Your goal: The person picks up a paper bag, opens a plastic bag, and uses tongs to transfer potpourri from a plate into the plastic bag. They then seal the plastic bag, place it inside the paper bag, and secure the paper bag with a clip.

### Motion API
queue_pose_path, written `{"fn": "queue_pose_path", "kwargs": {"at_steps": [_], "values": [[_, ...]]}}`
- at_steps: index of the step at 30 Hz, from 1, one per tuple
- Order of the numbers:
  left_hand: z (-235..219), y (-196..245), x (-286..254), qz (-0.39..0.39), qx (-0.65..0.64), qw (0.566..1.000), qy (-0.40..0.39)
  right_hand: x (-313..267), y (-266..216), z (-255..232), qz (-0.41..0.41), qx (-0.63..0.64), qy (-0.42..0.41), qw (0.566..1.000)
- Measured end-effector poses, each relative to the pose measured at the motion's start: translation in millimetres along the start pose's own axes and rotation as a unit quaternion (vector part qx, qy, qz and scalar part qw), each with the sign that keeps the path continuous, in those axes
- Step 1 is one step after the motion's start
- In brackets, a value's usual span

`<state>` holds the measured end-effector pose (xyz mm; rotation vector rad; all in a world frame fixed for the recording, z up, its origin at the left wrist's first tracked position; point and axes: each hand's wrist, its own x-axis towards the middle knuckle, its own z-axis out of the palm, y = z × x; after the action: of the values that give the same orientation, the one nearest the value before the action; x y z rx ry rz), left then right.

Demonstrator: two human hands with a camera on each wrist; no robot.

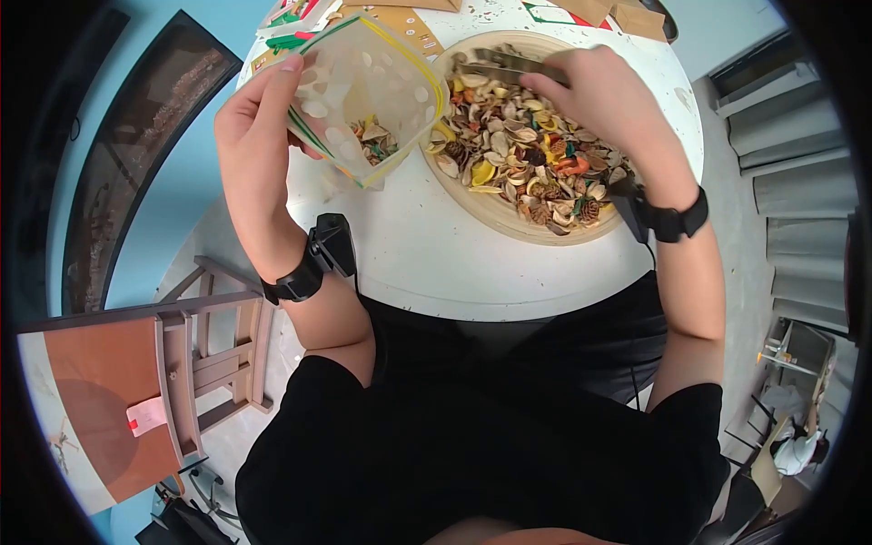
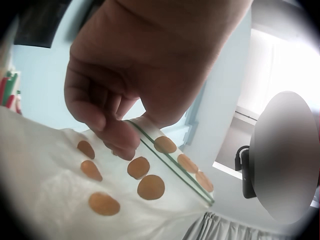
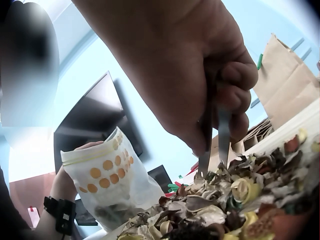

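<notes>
My left hand [image 1: 254, 136] pinches the rim of a translucent zip bag [image 1: 341, 73] with orange dots, its mouth spread open. A small heap of dried flowers [image 1: 374, 141] lies inside it. The left wrist view shows thumb and fingers closed on the green zip strip [image 2: 172, 167]. Over the far side of a round wooden plate [image 1: 495, 225], my right hand [image 1: 613, 100] grips metal tongs [image 1: 509, 68]. Their two tips reach into the potpourri [image 3: 205, 207] of petals, cones and dried slices that fills the plate. Between the tips, I cannot tell whether a piece is held.
Brown paper bags [image 1: 636, 18] stand at the table's far edge. Behind the zip bag lie red and green items [image 1: 291, 41] and a tan printed sheet [image 1: 400, 27]. Crumbs dot the white table [image 1: 436, 272]. To the left stands a wooden chair [image 1: 213, 359].
</notes>
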<state>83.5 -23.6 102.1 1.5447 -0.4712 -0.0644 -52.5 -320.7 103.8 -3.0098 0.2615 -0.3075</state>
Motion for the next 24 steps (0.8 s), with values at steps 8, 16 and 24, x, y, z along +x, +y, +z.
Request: {"fn": "queue_pose_path", "kwargs": {"at_steps": [8,16,24], "values": [[-12.8,-0.4,2.8,0.007,-0.019,1.000,0.015,-33.1,-0.8,-28.7,0.042,0.000,-0.003,0.999],[-17.9,4.6,-4.2,0.012,-0.028,0.999,0.015,-39.4,-34.4,-7.2,-0.023,0.032,0.005,0.999],[-12.2,-1.2,-0.2,0.006,-0.025,1.000,0.009,-147.3,10.4,-79.0,0.143,0.124,-0.026,0.982]]}}
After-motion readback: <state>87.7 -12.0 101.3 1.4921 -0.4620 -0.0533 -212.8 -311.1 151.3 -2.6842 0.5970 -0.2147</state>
